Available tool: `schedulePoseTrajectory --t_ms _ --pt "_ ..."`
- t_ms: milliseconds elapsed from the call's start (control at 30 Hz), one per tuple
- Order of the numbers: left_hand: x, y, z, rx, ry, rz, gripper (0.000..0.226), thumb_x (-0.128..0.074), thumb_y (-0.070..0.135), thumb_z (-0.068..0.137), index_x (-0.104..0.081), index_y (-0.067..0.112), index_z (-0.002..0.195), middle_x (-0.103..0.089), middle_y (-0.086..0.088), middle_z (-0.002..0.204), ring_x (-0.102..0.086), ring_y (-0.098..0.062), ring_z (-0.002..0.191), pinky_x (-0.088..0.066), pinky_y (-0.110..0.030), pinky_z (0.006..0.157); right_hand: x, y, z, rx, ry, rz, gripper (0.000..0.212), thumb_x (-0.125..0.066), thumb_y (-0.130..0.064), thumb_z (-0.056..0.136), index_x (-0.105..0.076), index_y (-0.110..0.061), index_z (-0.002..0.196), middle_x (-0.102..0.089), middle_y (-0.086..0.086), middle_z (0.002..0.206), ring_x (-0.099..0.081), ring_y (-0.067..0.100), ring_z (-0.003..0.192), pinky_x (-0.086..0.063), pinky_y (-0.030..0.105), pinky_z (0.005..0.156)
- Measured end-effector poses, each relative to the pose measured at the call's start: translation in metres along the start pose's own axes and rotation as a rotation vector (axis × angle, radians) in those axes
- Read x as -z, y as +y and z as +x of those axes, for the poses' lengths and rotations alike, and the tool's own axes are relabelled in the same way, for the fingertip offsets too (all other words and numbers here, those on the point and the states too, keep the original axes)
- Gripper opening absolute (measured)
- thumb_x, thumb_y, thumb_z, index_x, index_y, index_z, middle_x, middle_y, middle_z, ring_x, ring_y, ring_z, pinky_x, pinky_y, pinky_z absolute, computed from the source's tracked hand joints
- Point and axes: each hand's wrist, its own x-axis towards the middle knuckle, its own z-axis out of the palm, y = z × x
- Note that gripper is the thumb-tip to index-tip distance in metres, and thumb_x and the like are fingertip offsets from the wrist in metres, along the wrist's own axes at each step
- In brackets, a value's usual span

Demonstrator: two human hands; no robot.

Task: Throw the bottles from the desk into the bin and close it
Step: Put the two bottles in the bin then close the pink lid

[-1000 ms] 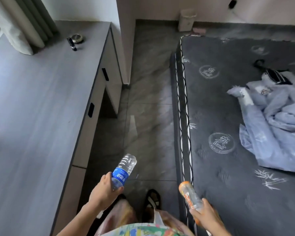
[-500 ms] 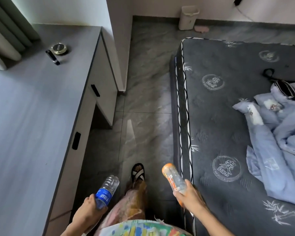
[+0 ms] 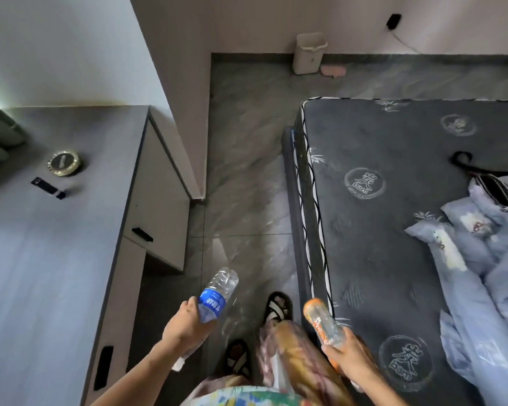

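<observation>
Bottles: clear one [image 3: 217,294] in left-hand fingers [image 3: 188,313], orange one [image 3: 320,325] in right-hand fingers [image 3: 339,348]; bin [image 3: 308,54] far off, contents unseen.

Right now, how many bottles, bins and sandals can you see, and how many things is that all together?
Bottles: 2, a blue-label bottle in the left hand and an orange-label bottle in the right hand
Bins: 1, a white bin by the far wall
Sandals: 2, at and
Total: 5
</observation>
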Motion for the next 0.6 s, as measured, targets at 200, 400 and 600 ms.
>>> schedulePoseTrajectory --t_ms 200,400,600 --pt "0.039 0.092 0.080 -0.048 0.024 0.034 0.060 -0.067 0.044 0.073 -0.046 0.012 0.120 -0.057 -0.008 0.117 -0.060 -0.019 0.093 -0.047 -0.028 0.080 0.065 -0.020 0.064 -0.051 -0.090 -0.094 0.076 -0.058 -0.051 0.083 -0.031 -0.016 0.145 -0.035 0.011 0.153 -0.044 0.029 0.133 -0.040 0.033 0.106" --pt "0.070 0.133 0.128 0.011 0.022 0.034 0.063 -0.067 0.042 0.077 -0.043 0.009 0.125 -0.058 -0.009 0.119 -0.057 -0.015 0.093 -0.048 -0.026 0.081 0.145 -0.087 0.120 0.139 -0.217 -0.112 0.054 -0.045 -0.040 0.094 -0.021 -0.088 0.101 -0.051 0.008 0.140 -0.047 0.027 0.131 -0.034 0.034 0.109" --pt "0.093 0.138 0.161 0.193 -0.006 -0.023 0.061 -0.068 0.041 0.075 -0.046 0.007 0.121 -0.061 -0.012 0.116 -0.061 -0.025 0.101 -0.051 -0.034 0.090 0.185 -0.180 0.185 0.105 -0.128 -0.194 0.063 -0.056 -0.041 0.081 -0.036 -0.020 0.137 -0.057 0.011 0.132 -0.059 0.032 0.116 -0.051 0.038 0.094"
